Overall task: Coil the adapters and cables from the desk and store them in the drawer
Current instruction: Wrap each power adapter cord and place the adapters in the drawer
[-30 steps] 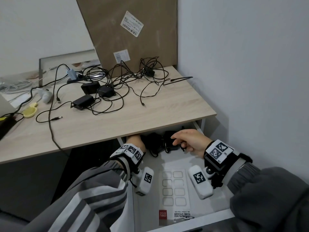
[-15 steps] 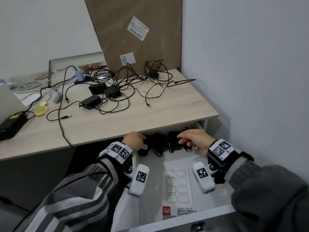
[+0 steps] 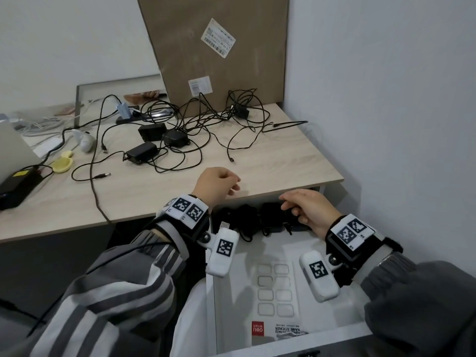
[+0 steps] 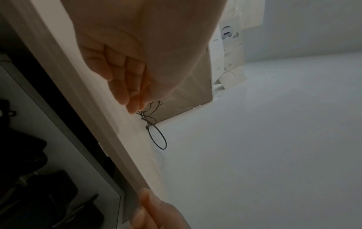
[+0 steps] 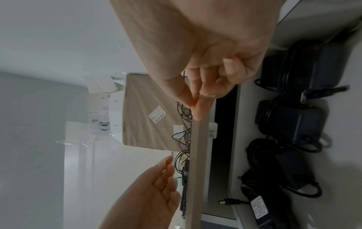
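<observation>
Several black adapters [image 3: 175, 139] with tangled cables lie on the wooden desk [image 3: 257, 176]. More coiled black adapters [image 3: 270, 220] sit in a row at the back of the open white drawer [image 3: 296, 341], also visible as adapters [image 5: 293, 124] in the right wrist view. My left hand [image 3: 216, 184] hovers over the desk's front edge, fingers loosely curled, holding nothing; its fingers [image 4: 127, 86] hang free. My right hand [image 3: 304, 207] is just above the drawer's adapters, fingers loosely curled, thumb and forefinger tips [image 5: 195, 108] touching, with nothing in them.
A cardboard sheet [image 3: 231, 60] leans on the wall behind the tangle. A laptop [image 3: 13, 150], a black power brick [image 3: 18, 184] and a yellow item [image 3: 61, 164] lie at the desk's left. A sticker sheet [image 3: 275, 289] lies in the drawer. A wall stands close on the right.
My left hand has come up out of the drawer to above the desk edge. My right hand has lifted off the adapter it was touching, which stays in the drawer.
</observation>
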`<state>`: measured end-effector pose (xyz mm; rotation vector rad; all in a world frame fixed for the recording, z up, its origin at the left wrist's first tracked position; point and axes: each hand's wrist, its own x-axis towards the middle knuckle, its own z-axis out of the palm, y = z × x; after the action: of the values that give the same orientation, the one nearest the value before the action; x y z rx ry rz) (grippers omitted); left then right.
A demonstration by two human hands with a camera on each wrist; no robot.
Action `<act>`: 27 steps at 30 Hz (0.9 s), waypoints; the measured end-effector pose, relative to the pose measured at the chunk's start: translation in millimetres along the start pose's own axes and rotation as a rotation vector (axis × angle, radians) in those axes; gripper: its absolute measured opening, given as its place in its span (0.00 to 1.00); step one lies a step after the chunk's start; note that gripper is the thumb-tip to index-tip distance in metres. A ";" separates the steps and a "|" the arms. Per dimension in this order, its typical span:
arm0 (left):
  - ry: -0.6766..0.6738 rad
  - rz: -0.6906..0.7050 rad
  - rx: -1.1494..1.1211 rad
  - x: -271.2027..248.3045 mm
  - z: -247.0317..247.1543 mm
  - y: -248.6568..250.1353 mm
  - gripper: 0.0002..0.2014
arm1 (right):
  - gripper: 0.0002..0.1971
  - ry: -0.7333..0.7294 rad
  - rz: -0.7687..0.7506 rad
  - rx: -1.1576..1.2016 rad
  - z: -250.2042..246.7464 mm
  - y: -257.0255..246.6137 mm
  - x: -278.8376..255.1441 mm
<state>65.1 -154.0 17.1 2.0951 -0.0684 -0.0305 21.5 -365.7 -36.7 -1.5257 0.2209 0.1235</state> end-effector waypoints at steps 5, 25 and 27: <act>0.069 0.005 -0.065 25.7 -18.4 6.0 0.09 | 0.06 0.028 -0.049 0.014 6.2 -32.7 4.0; 0.273 -0.400 0.669 156.3 -182.1 -96.1 0.22 | 0.06 -0.121 -0.003 -0.095 126.5 -88.2 77.9; 0.305 -0.457 0.741 159.8 -185.5 -101.5 0.24 | 0.06 -0.116 0.007 -0.094 126.6 -84.3 78.0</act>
<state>237.6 47.2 23.4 2.7816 0.6784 0.0462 124.1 -247.6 32.2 -1.6061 0.1291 0.2304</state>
